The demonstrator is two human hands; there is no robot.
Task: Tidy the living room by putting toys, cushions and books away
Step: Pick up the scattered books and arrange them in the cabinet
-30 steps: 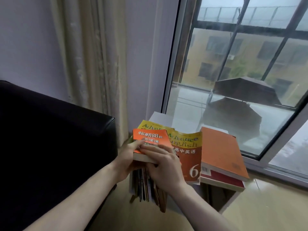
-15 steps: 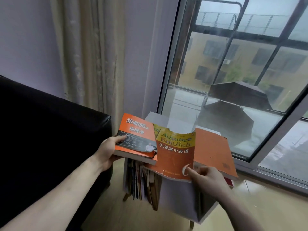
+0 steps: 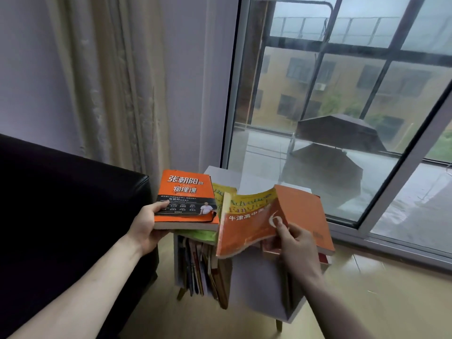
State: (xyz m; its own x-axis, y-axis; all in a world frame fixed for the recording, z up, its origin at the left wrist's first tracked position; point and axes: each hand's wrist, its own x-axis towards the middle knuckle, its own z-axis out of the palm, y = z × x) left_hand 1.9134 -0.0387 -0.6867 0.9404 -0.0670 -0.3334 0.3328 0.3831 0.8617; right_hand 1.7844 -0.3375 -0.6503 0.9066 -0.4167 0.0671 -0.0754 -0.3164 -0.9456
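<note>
The left hand (image 3: 144, 228) is grasping one thick orange paperback book with white Chinese letters (image 3: 187, 199), thumb on the cover and fingers under it, and is holding it above the left edge of the small white bookshelf table (image 3: 254, 285). The right hand (image 3: 297, 243) is pinching the lower corner of one thin orange and yellow English textbook (image 3: 247, 221), whose cover is bending upward. Just beside it, one plain orange book (image 3: 305, 211) is lying on a red one (image 3: 324, 259) on the table top. In the open compartment below, several books (image 3: 203, 267) are standing upright; I cannot count them exactly. One black leather sofa (image 3: 68, 206) is standing to the left, touching the table.
</note>
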